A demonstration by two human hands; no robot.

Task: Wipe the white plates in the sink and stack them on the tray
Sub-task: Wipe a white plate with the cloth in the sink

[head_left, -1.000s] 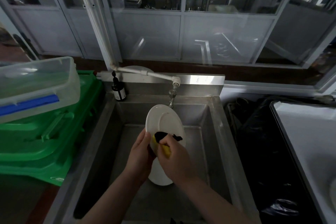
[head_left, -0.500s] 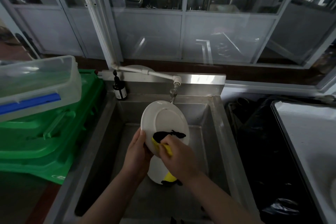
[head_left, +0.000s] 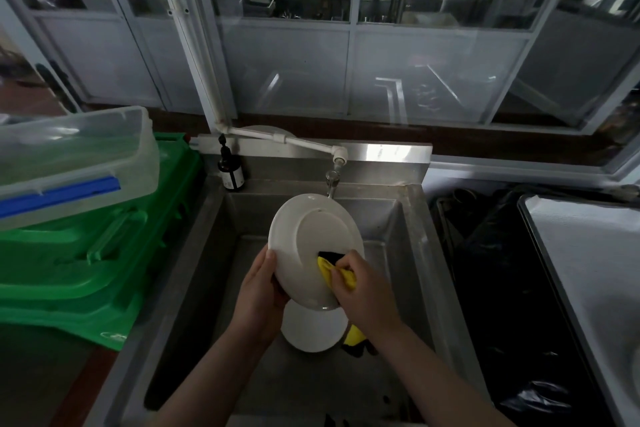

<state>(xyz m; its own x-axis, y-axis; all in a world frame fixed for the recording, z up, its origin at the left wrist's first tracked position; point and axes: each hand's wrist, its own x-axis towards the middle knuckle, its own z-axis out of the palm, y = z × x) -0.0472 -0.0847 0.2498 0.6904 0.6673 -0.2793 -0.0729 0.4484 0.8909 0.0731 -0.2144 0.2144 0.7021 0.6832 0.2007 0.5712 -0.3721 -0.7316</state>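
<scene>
L hand (head_left: pixel 258 291) grips plate (head_left: pixel 313 246) rim at 8 o'clock; R hand (head_left: pixel 360 291) pinches sponge (head_left: pixel 334 269) at 5. Press evenly, sweep w/ full circles, keep tilt over sink (head_left: pixel 414 253).

Left hand (head_left: pixel 258 291) gripping a tilted white plate (head_left: pixel 311 246) over the sink (head_left: pixel 412 253), right hand (head_left: pixel 363 291) pressing a yellow cloth (head_left: pixel 337 274) against its underside.
</scene>
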